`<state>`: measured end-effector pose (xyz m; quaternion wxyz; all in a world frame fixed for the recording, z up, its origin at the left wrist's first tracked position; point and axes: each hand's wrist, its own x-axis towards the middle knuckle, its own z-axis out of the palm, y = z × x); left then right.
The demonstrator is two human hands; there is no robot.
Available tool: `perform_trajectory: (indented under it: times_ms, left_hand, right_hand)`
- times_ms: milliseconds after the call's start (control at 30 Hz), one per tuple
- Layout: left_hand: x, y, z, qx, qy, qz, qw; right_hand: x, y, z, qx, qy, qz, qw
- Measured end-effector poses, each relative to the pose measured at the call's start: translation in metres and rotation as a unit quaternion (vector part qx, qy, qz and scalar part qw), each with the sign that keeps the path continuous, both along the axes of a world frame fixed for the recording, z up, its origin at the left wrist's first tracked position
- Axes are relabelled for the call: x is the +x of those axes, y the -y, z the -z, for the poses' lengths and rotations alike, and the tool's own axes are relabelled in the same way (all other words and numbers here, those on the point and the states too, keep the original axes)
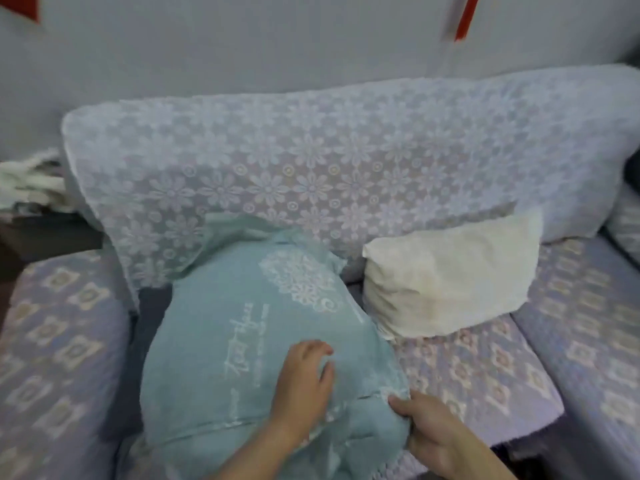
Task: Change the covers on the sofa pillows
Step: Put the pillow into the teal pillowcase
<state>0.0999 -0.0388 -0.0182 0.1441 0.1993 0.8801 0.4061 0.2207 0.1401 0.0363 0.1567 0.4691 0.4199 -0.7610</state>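
A pillow in a teal cover (242, 341) with white lettering and a lace-like print lies on the sofa seat, its far end leaning on the backrest. My left hand (301, 386) rests on top of it near the front, fingers loosely bent. My right hand (429, 434) grips the cover's near right corner, fingers curled round the edge. A bare cream-white pillow (450, 282) lies to the right on the seat, against the backrest.
The sofa (485, 372) has a lilac patterned seat cover and a lace flower throw over the backrest (346, 161). The left armrest (52, 341) and right seat cushion (581, 323) flank the pillows. A pale cloth bundle (31, 181) sits behind the left armrest.
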Motion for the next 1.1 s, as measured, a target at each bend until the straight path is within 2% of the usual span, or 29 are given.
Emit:
perform_trajectory:
  times_ms: [67, 133, 233, 433, 533, 633, 700, 733, 800, 867, 933, 1000, 1100]
  left_hand:
    - [0.047, 0.039, 0.041, -0.011, -0.032, -0.018, 0.999]
    - [0.071, 0.062, 0.057, -0.042, -0.072, -0.001, 0.997]
    - [0.066, 0.072, 0.059, -0.094, -0.061, 0.036, 0.993]
    - [0.024, 0.064, 0.049, -0.191, -0.030, 0.047, 0.980]
    - [0.005, 0.067, 0.040, -0.158, 0.006, 0.046, 0.986]
    - [-0.004, 0.069, 0.021, -0.064, 0.080, 0.150, 0.983]
    - [0.000, 0.062, 0.008, 0.013, 0.115, 0.177, 0.977]
    - [0.003, 0.055, 0.004, 0.018, 0.103, 0.176, 0.979]
    - [0.005, 0.040, 0.000, -0.040, 0.012, 0.195, 0.980]
    - [0.008, 0.031, 0.001, -0.114, -0.057, 0.232, 0.964]
    - [0.010, 0.030, 0.007, -0.150, -0.114, 0.237, 0.953]
    - [0.009, 0.034, 0.009, -0.174, -0.153, 0.177, 0.957]
    - [-0.019, 0.042, -0.008, -0.188, -0.142, 0.017, 0.972]
  right_hand:
    - [-0.003, 0.014, 0.010, -0.005, 0.023, 0.013, 1.000]
    - [-0.010, 0.024, 0.009, -0.002, 0.028, -0.013, 1.000]
    - [-0.025, 0.035, -0.003, 0.023, 0.027, -0.057, 0.998]
    - [-0.040, 0.034, -0.032, 0.087, -0.016, -0.113, 0.990]
    - [-0.034, 0.028, -0.043, 0.138, -0.025, -0.113, 0.984]
    - [-0.023, 0.021, -0.045, 0.205, -0.004, -0.096, 0.974]
    - [-0.017, 0.021, -0.045, 0.233, 0.004, -0.098, 0.968]
    - [-0.014, 0.022, -0.045, 0.238, 0.002, -0.098, 0.966]
    - [-0.011, 0.028, -0.048, 0.242, -0.010, -0.094, 0.966]
    - [-0.007, 0.034, -0.053, 0.254, -0.029, -0.092, 0.962]
    - [-0.004, 0.038, -0.057, 0.273, -0.045, -0.107, 0.955]
    - [-0.001, 0.039, -0.061, 0.296, -0.057, -0.123, 0.946]
    - [0.006, 0.035, -0.060, 0.326, -0.060, -0.131, 0.934]
